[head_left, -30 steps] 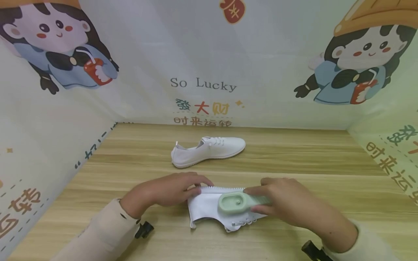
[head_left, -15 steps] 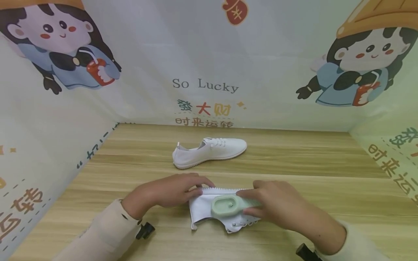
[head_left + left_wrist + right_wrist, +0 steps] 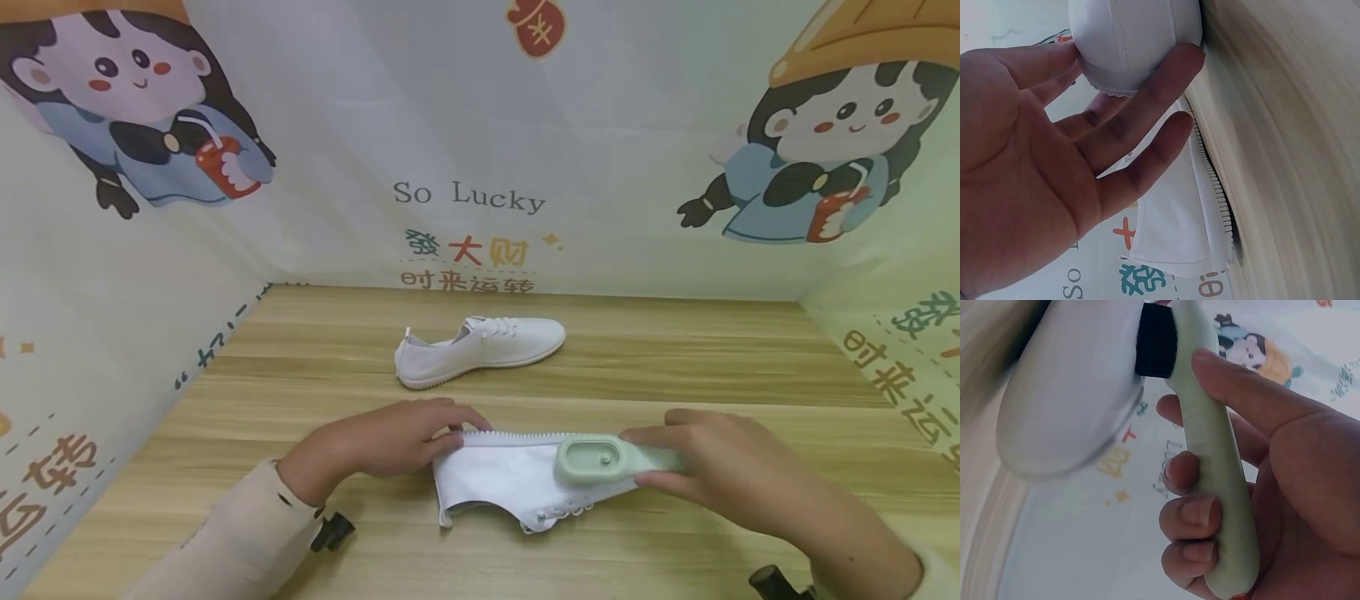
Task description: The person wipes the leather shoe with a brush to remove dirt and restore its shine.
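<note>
A white lace-up shoe point(image 3: 495, 475) lies on its side, laces toward the person and ridged sole edge away. My left hand point(image 3: 401, 437) grips its heel end, thumb on one side and fingers on the other, as the left wrist view also shows. In my right hand point(image 3: 723, 467) is a pale green shoe brush point(image 3: 588, 460), held by the handle point(image 3: 1222, 487) with fingers curled around it. Its dark bristles point(image 3: 1157, 340) press on the side of the shoe near the toe; in the head view the brush head hides them.
A second white shoe point(image 3: 517, 340) stands upright behind the first, toe to the right. The wood-grain table point(image 3: 675, 350) ends at a printed cloth backdrop point(image 3: 622, 208), with cloth sides at left and right. Dark wrist cameras sit below both hands.
The brush first slid left along the shoe's side, then moved back right toward the toe with my right hand. My left hand and both shoes have stayed in place.
</note>
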The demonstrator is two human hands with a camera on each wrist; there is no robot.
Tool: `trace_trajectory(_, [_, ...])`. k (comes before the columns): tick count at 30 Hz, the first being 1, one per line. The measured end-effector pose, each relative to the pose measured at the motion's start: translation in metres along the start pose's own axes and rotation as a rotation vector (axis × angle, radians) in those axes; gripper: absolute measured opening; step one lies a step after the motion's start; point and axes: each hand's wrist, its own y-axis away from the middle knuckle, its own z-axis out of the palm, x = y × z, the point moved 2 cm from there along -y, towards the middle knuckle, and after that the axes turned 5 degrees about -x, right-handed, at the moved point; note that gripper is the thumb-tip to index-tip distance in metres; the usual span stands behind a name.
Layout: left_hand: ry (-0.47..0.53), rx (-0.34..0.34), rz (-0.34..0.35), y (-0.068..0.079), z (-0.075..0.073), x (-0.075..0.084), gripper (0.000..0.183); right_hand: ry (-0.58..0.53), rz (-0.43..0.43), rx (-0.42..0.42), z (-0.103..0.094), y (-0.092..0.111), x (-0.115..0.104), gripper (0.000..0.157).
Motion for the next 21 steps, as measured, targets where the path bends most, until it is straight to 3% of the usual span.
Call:
trace_trajectory(5, [0.002, 0.001, -0.004, 0.000, 0.001, 0.000, 0.030, -0.035, 0.025, -0.023, -0.004, 0.010, 0.012, 0.047])
trace_trajectory(12, [0.001, 0.006, -0.002, 0.000, 0.001, 0.001, 0.031, -0.087, 0.071, -0.066, -0.006, 0.015, 0.021, 0.046])
trace_trajectory(16, [-0.005, 0.018, -0.001, 0.000, 0.000, 0.000, 0.031, -0.074, 0.058, -0.060, -0.007, 0.012, 0.017, 0.049])
trace_trajectory(21, [-0.002, 0.010, -0.011, -0.001, 0.001, -0.001, 0.031, -0.042, -0.005, -0.037, -0.003, 0.002, 0.004, 0.042])
